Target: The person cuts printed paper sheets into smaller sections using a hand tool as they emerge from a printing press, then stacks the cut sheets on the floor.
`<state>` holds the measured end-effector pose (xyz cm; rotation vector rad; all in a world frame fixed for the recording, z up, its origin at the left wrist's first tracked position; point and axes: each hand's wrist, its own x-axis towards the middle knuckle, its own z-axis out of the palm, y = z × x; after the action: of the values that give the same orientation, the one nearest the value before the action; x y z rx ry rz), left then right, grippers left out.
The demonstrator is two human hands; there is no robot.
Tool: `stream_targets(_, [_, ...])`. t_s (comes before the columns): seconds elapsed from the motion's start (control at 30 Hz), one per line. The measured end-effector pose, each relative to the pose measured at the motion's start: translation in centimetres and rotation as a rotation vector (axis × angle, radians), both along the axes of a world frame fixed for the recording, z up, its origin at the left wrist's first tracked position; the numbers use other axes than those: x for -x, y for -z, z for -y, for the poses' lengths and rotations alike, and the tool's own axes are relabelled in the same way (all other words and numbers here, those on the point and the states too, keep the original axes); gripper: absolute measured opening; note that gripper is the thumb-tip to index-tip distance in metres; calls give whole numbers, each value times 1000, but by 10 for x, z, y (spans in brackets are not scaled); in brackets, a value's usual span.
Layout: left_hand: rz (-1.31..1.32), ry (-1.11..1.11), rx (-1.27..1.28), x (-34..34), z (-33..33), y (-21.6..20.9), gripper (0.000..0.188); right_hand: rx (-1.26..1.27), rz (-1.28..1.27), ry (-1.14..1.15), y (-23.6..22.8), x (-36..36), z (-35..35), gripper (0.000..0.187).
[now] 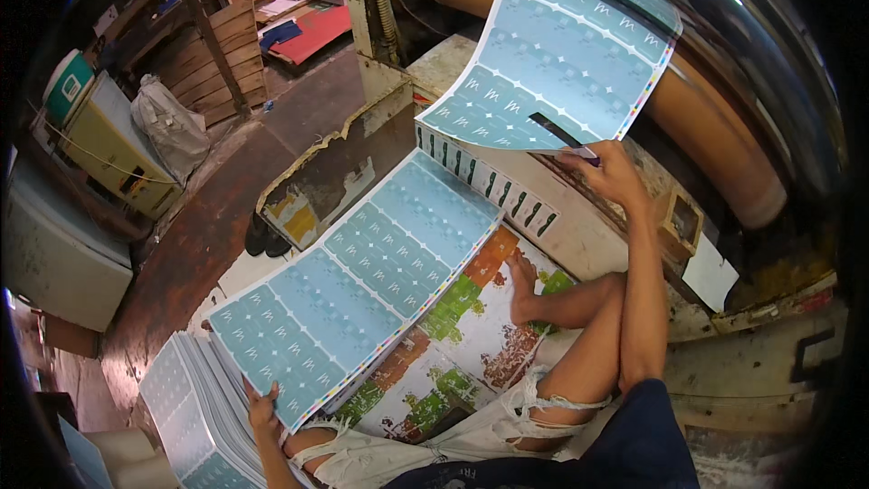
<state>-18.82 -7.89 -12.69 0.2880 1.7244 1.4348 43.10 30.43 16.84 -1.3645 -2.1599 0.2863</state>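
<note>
My left hand [262, 412] grips the near corner of a long teal printed sheet [362, 272], which slopes away from me toward the machine. In my right hand [611, 167] is a knife [559, 132] with a long, flat dark blade. The blade lies over the lower part of a second teal printed sheet [579, 45], which hangs from the rollers at the upper right. That sheet's lower edge curls outward, above the far end of the first sheet. Beside my left hand stands a thick stack of similar printed sheets [195, 417].
Large brown rollers [742, 163] fill the right side. A metal machine panel [326, 172] with a ragged edge stands ahead. Under my bare foot lies a patterned printed sheet [453, 344]. Cabinets [118, 154] and a sack [170, 118] stand far left.
</note>
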Motion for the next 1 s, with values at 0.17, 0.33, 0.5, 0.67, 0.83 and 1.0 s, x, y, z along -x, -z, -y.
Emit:
stream_targets(0.17, [-1, 43, 69, -23, -39, 30, 24, 44, -46, -60, -14, -4, 0, 20])
stream_targets(0.33, [-250, -36, 189, -3, -38, 77, 52, 49, -23, -53, -32, -1, -6, 21])
stream_targets(0.5, [-866, 248, 579, -90, -64, 60, 152, 207, 4, -13, -46, 1, 12, 21])
stream_targets(0.67, [-761, 380, 1021, -126, -79, 25, 164, 194, 57, -164, -33, 23, 17, 21])
stream_targets(0.83, [-620, 542, 918, -138, -82, -1, 165, 267, 128, -318, -12, 40, 23, 28])
stream_targets(1.0, [-579, 418, 709, -116, -63, 24, 165, 397, 234, -529, -10, 76, 33, 35])
